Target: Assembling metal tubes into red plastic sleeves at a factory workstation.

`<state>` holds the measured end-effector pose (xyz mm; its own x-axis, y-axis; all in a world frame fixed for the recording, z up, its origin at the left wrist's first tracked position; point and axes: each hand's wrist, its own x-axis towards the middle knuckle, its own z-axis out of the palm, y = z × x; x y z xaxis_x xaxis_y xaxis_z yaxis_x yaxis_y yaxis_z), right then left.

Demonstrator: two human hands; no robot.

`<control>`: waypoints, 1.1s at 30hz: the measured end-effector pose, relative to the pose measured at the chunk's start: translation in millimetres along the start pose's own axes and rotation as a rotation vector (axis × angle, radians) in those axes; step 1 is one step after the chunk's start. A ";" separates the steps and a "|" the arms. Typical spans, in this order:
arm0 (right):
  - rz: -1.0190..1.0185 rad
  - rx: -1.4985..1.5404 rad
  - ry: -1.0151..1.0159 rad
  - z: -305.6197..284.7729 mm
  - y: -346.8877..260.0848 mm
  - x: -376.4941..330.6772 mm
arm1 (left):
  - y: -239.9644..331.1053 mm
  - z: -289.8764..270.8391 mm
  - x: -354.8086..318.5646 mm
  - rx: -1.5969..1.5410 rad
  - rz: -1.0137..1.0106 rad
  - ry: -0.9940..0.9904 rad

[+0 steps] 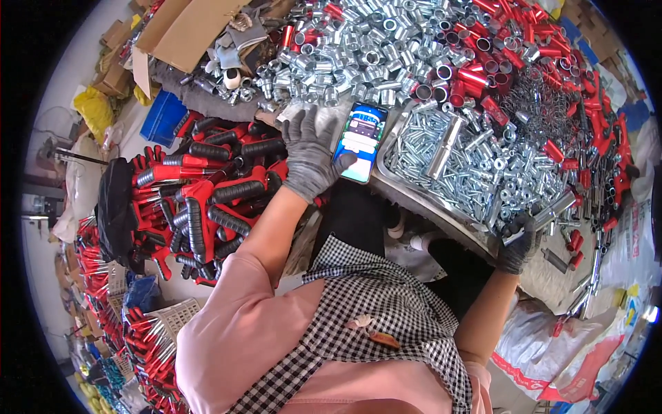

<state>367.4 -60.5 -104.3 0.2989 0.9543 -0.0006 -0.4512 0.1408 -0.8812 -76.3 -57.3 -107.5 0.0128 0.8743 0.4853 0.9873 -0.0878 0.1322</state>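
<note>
While the person leans over a crowded desk (552, 276), the left hand (310, 155), in a grey knitted glove, is wrapped around a smartphone (360, 141) with a lit screen, fingers curled behind its left edge and the thumb laid across the lower part of the glass. The phone sits tilted just above the near rim of a shallow metal tray (414, 196), between a heap of red tools with black ribbed grips (207, 186) on the left and the tray's load of small silver screws and nuts (469, 162) on the right. The right hand (518, 241), in a darker glove, rests at the tray's near right corner with its fingers closed around a short silver metal piece (548, 215); what exactly the piece is cannot be made out. A longer shiny tube (445, 146) lies slanted on top of the screws. Beyond the phone, a broad pile of silver cylindrical sleeves (358, 48) covers the far side of the desk, and red sleeves (496, 48) mixed with wire springs (534, 93) spread toward the right. A cardboard box (186, 27) stands at the far left, near a blue crate (162, 117). A white basket (176, 314) with more red-handled parts is low on the left. The person wears a pink top under a black-and-white checked apron (372, 310).
</note>
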 end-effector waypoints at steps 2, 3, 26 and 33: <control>0.018 0.006 -0.028 -4.2 0.6 1.0 | -6.1 6.4 -0.1 -0.169 -0.081 0.124; 0.015 0.007 -0.024 -3.1 -0.2 0.9 | -4.2 0.8 0.0 -0.171 -0.076 0.123; -0.023 -0.029 -0.005 5.5 -2.0 -0.9 | 10.3 -15.3 -16.7 -0.209 0.185 -0.059; 0.008 -0.056 0.068 11.1 -3.4 -1.6 | 7.9 -12.4 -11.9 -0.205 0.094 -0.045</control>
<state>359.1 -59.6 -96.0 0.3529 0.9349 -0.0386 -0.4066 0.1160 -0.9062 -70.6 -74.3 -101.5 0.1145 0.8777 0.4654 0.9288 -0.2608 0.2633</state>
